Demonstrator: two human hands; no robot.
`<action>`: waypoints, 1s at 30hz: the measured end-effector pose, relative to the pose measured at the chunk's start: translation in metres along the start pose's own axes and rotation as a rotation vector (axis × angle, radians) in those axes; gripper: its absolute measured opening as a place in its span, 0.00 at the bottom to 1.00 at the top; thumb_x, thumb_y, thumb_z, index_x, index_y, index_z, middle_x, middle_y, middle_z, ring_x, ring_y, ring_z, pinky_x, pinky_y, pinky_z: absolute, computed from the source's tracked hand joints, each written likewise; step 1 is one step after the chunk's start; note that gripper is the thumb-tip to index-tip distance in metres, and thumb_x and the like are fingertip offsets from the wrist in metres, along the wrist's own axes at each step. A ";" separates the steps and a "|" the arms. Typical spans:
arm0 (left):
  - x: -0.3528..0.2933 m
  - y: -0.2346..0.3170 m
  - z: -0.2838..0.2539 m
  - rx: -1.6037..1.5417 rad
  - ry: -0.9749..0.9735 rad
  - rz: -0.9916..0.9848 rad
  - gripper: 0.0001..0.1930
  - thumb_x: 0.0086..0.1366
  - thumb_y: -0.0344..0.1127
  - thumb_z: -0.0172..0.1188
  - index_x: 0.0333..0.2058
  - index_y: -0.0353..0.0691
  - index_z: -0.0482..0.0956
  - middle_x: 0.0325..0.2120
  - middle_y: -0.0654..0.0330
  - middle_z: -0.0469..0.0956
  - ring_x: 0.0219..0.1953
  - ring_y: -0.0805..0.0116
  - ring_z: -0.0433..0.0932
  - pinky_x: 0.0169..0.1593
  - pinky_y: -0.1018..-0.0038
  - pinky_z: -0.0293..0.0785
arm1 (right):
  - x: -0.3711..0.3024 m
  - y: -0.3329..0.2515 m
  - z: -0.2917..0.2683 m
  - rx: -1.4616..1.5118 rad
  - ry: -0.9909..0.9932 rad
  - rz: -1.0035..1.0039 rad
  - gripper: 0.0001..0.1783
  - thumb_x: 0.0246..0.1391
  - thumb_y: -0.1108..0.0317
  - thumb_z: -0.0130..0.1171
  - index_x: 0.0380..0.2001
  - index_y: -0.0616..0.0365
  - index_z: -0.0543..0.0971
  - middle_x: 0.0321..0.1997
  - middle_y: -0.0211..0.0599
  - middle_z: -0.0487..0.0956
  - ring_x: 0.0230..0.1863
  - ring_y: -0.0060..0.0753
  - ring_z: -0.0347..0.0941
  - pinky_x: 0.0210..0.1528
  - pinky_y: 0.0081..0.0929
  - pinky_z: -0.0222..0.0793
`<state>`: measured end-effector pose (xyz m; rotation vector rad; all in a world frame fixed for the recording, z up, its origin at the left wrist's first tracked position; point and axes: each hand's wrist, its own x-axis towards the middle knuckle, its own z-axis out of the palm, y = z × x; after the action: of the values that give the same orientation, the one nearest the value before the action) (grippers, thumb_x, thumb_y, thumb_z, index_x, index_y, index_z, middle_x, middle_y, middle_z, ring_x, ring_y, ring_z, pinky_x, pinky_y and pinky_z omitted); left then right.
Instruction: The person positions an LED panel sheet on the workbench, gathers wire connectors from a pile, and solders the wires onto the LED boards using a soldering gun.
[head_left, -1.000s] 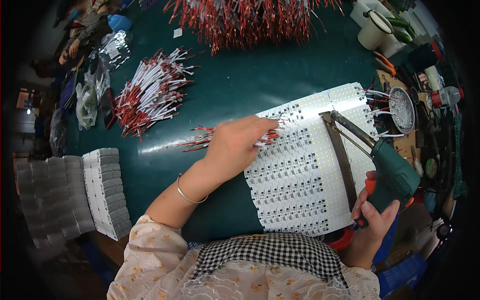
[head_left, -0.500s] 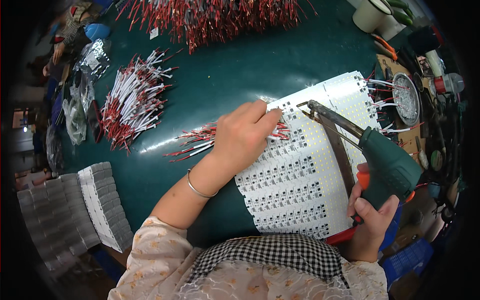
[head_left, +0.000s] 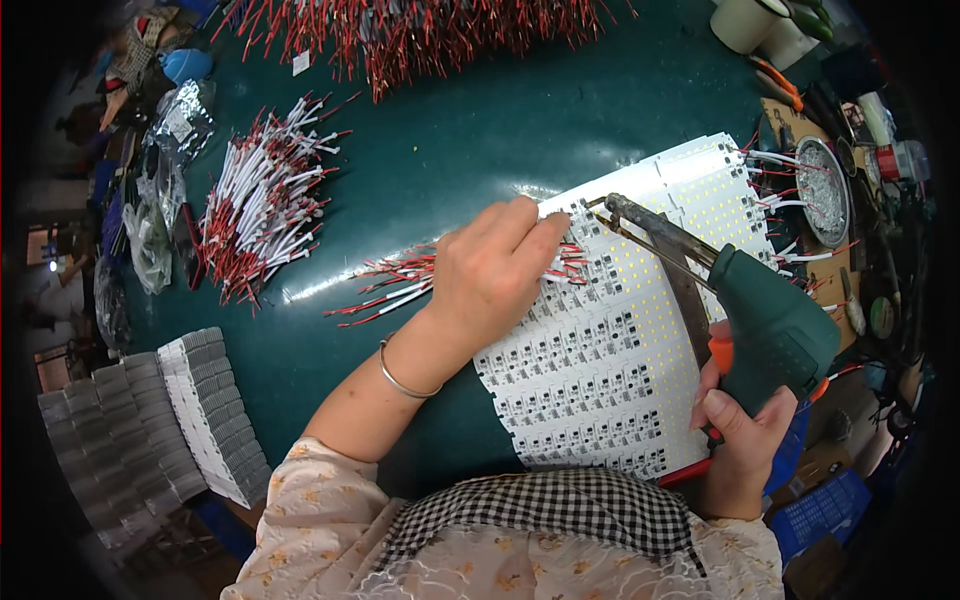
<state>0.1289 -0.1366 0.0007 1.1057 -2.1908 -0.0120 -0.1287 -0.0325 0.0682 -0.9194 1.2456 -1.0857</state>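
My left hand [head_left: 490, 268] is closed on a small bundle of red and white wires [head_left: 395, 287], whose ends stick out on both sides of it. Its thumb and forefinger pinch together over the upper left edge of white LED circuit boards [head_left: 575, 375]; what lies between those fingertips is too small to make out. Wrapped around the handle of a green soldering gun [head_left: 778, 330] with an orange trigger is my right hand [head_left: 745, 435]. The gun's dark tip points left, low over the boards' top row and close beside my left fingertips. A dark flat bar [head_left: 683, 305] lies across the boards beneath the gun.
Left on the green table [head_left: 420, 170] lies a pile of white-and-red wires [head_left: 265, 200]; a larger heap [head_left: 400, 35] fills the far edge. Stacked boards [head_left: 215, 415] stand near left. At right are a round dish [head_left: 822, 195], orange-handled pliers [head_left: 780, 85] and an enamel mug [head_left: 745, 25].
The soldering gun's tip has shifted slightly left over the boards, nearer my left fingertips. My left hand keeps its pinch, and the whole view has moved a little.
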 end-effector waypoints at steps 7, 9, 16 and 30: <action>0.003 0.000 -0.004 -0.023 -0.066 -0.012 0.13 0.45 0.22 0.58 0.33 0.37 0.77 0.23 0.60 0.69 0.23 0.65 0.74 0.21 0.70 0.71 | 0.000 0.003 0.002 -0.030 -0.023 0.007 0.30 0.45 0.83 0.61 0.54 0.74 0.67 0.50 0.52 0.74 0.30 0.26 0.72 0.25 0.21 0.71; 0.003 -0.001 -0.004 -0.051 -0.085 -0.011 0.13 0.45 0.21 0.58 0.34 0.37 0.77 0.23 0.60 0.69 0.24 0.64 0.74 0.22 0.69 0.72 | 0.001 0.002 0.005 -0.041 -0.032 -0.022 0.28 0.46 0.84 0.60 0.53 0.73 0.68 0.44 0.48 0.75 0.31 0.26 0.72 0.27 0.21 0.71; 0.003 -0.004 0.001 -0.135 -0.027 -0.025 0.23 0.35 0.15 0.58 0.35 0.37 0.80 0.21 0.59 0.65 0.20 0.62 0.70 0.22 0.68 0.67 | 0.001 0.006 0.007 -0.017 -0.038 -0.020 0.25 0.47 0.84 0.60 0.51 0.71 0.69 0.38 0.44 0.75 0.32 0.26 0.72 0.29 0.21 0.71; 0.004 -0.006 -0.001 -0.186 -0.071 -0.030 0.22 0.37 0.16 0.60 0.37 0.36 0.80 0.23 0.58 0.68 0.21 0.62 0.71 0.24 0.69 0.69 | 0.005 0.004 0.014 -0.042 -0.041 0.000 0.22 0.49 0.82 0.61 0.49 0.69 0.70 0.35 0.39 0.76 0.33 0.25 0.72 0.33 0.21 0.68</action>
<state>0.1323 -0.1424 0.0021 1.0462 -2.1852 -0.2670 -0.1148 -0.0369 0.0642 -0.9685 1.2380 -1.0389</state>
